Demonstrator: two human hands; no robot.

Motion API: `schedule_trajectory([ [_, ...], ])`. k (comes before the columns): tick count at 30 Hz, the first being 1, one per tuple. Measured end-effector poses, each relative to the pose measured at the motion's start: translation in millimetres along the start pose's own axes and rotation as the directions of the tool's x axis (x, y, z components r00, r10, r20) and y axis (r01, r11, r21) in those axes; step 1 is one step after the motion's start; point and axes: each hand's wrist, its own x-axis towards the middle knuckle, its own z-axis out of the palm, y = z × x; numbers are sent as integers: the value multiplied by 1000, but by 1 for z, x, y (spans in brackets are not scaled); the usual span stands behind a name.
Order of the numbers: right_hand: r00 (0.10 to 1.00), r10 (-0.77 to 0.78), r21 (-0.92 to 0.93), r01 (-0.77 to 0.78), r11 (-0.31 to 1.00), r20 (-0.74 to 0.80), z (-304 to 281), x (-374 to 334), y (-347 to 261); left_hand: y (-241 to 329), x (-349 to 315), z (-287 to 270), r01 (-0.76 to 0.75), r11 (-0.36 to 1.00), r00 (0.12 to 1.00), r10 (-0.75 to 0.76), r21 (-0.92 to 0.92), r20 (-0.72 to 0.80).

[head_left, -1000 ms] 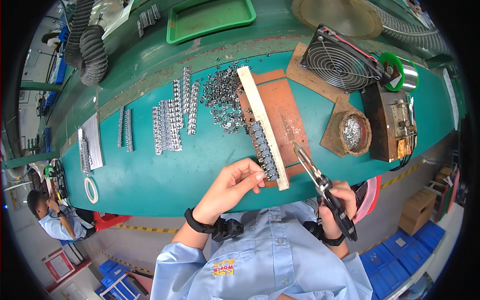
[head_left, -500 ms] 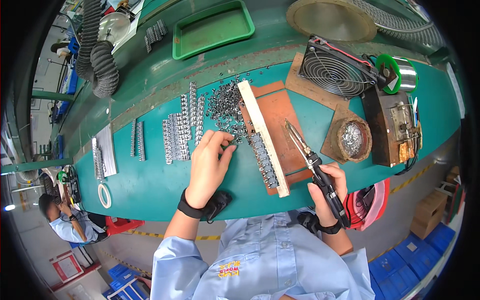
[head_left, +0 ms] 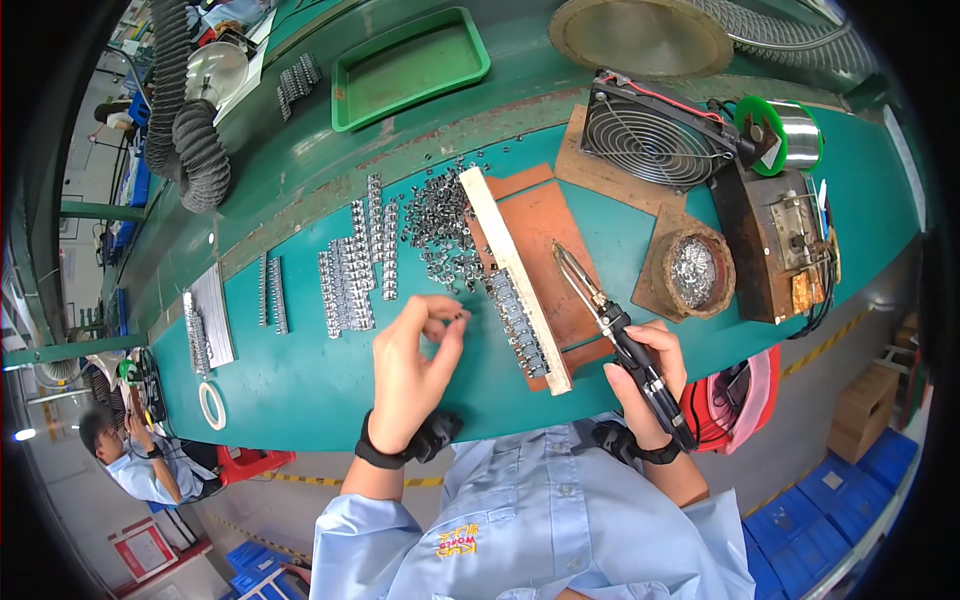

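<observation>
My left hand (head_left: 412, 360) pinches a tiny dark metal part (head_left: 460, 316) between thumb and fingertips. It is over the green mat, in front of a heap of similar small metal parts (head_left: 436, 225). My right hand (head_left: 648, 375) grips the black handle of a soldering iron (head_left: 632, 352). Its slim metal tip points away from me, over a reddish-brown board (head_left: 540, 225). A pale wooden strip (head_left: 500, 245) runs across that board. Along the strip's left side sits a row of small components (head_left: 516, 325), between my two hands.
Finished-looking rows of parts (head_left: 345, 285) lie left of the heap. At right stand a fan (head_left: 655, 140), a solder wire spool (head_left: 800, 138), a round pot of silvery material (head_left: 697, 272) and a metal box (head_left: 765, 250). A green tray (head_left: 410, 70) is behind. Another person (head_left: 140, 465) sits far left.
My left hand has drawn back from the heap toward me, a tiny part now showing at its fingertips. The right hand and soldering iron have hardly moved; the view has shifted slightly.
</observation>
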Motion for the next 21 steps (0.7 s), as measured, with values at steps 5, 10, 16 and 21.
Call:
schedule_trajectory([
  [5,1000,15,23,-15,1000,-10,-1,-1,0,-3,-31,5,200,883,966,-107,-424,234],
  [10,999,32,47,-30,998,-27,1,-1,-1,-5,-41,13,478,600,869,-218,-642,444],
  [16,998,44,39,-43,998,-34,1,-1,-2,-8,-42,20,521,521,846,-210,-676,490],
  [21,998,47,49,-46,998,-35,0,-1,-1,-9,-41,25,572,470,815,-235,-672,529],
])
